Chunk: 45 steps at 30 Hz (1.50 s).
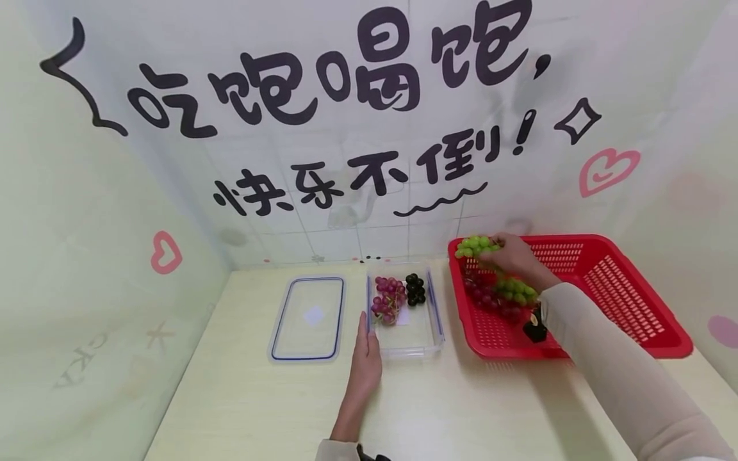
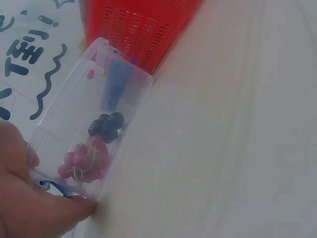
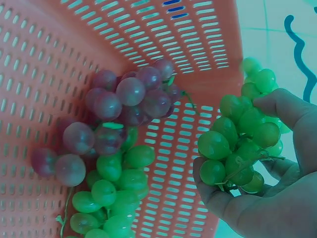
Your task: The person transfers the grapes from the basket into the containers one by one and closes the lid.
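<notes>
My right hand (image 1: 515,256) holds a bunch of green grapes (image 3: 242,134) over the left end of the red basket (image 1: 634,307). Below it in the basket lie a bunch of red grapes (image 3: 131,94) and another green bunch (image 3: 116,198). My left hand (image 1: 366,365) rests against the left side of a clear plastic container (image 1: 412,351), its fingers straight along the wall in the head view. Inside that container sit a bunch of reddish-purple grapes (image 1: 389,299) and a small black bunch (image 1: 415,290).
A clear lid with a blue seal (image 1: 308,318) lies flat on the pale table (image 1: 230,390), left of the container. Behind the table stands a white wall (image 1: 346,237) printed with large black characters. The container's blue side clip (image 2: 116,84) faces the basket.
</notes>
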Tool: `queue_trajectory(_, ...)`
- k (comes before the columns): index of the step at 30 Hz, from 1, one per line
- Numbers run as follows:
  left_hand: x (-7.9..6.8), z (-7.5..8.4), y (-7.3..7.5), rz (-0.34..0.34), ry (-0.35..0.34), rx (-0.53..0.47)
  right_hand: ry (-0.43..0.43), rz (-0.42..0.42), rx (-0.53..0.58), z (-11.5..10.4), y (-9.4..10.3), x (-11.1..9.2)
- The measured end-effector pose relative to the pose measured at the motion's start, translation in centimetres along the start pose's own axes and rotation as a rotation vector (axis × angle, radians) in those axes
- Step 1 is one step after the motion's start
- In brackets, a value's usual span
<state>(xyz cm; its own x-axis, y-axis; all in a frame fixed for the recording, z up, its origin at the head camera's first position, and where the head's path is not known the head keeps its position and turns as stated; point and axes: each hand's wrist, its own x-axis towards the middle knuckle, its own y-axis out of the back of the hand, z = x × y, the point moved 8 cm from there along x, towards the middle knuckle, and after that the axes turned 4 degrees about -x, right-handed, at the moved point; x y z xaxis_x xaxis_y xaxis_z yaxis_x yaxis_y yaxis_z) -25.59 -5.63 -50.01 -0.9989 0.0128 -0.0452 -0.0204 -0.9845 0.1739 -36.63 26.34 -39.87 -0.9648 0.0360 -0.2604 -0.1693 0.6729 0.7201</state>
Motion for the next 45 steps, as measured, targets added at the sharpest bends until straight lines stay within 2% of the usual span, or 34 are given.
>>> queue_trajectory(9,-0.1,0.1,0.2,0.003,0.000,-0.008,0.056,0.035,0.015,-2.1,0.3,-0.4)
queue_trajectory(21,0.0,0.0,0.1,0.000,-0.009,-0.009,0.099,0.022,0.010,-4.6,-0.4,-1.0)
queue_trajectory(35,0.1,-0.1,0.0,-0.003,0.006,-0.007,0.150,-0.033,0.052,-8.1,-2.2,-1.8)
queue_trajectory(45,0.0,0.0,0.1,0.000,-0.003,-0.006,0.152,-0.076,0.095,-8.8,-4.2,-1.9)
